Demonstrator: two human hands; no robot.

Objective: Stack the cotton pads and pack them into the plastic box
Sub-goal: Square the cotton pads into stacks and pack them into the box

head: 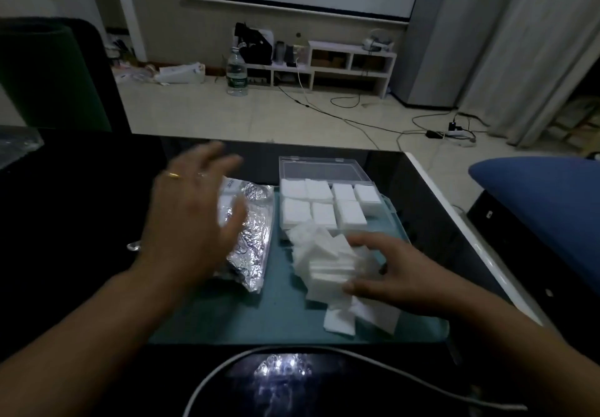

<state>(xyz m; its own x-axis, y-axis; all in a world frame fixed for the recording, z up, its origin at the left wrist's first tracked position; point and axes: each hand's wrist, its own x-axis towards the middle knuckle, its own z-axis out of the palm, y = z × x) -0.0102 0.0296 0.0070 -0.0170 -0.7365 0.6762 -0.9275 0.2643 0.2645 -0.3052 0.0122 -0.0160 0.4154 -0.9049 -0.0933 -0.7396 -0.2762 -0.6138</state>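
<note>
White loose pads (328, 254) lie heaped on the teal mat (276, 312), just in front of the clear box (328, 195), whose compartments hold stacked pads. Right hand (393, 273) rests on the heap, fingers spread, thumb against its near edge. Left hand (191, 215) hovers, blurred, fingers spread, above the foil bag (253, 241).

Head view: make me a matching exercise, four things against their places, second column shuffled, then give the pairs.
Things:
1. box
2. foil bag
3. loose pads
4. bottle

Places:
A. on the floor beyond the table
B. under the right hand
C. far end of the mat, lid open
D. left on the mat, below the left hand

Pairs: 1-C, 2-D, 3-B, 4-A
</note>
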